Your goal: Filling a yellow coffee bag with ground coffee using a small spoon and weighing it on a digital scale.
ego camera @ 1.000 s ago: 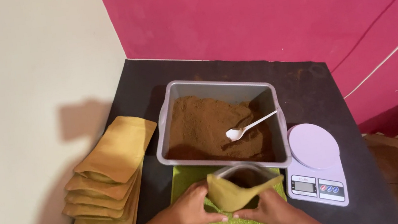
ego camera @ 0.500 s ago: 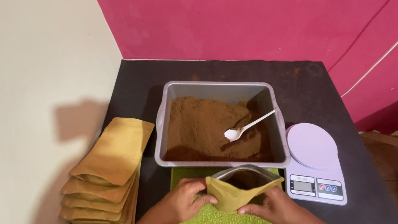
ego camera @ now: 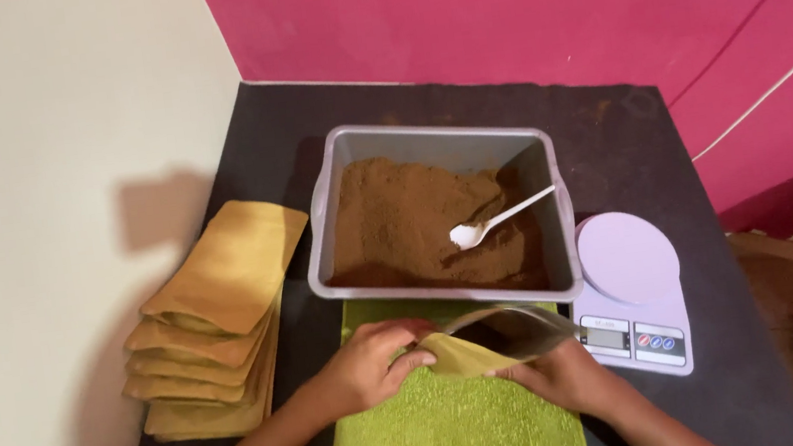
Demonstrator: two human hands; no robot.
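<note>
a tan stand-up pouch point(ego camera: 468, 353) sits low in the middle of the view, on the green towel point(ego camera: 452, 428), with its mouth turned toward the tray and pulled into a wide oval, so the clear inner face catches the light. both hands are clamped on it: the left hand point(ego camera: 374, 365) pinches the near left lip between thumb and fingers, and the right hand point(ego camera: 558, 375) grips the right side lower down, the two drawing apart from each other, which is likely what holds the mouth open. the towel lies flat under the pouch and probably serves to catch spills and stop sliding on the black table point(ego camera: 269, 168). just beyond the pouch, touching the towel's far edge, stands a grey plastic tray point(ego camera: 427, 141) heaped with brown powder point(ego camera: 396, 218); a white spoon point(ego camera: 497, 221) rests in it, bowl down in the powder and handle leaning toward the right wall, within easy reach of the right hand. to the right, just beside the tray, is a white kitchen scale point(ego camera: 632, 290) with a bare round platform. at the left edge of the table, well apart from the hands, a stack of empty tan pouches point(ego camera: 212, 321) lies fanned and flat. behind it all a cream wall meets a pink one.
</note>
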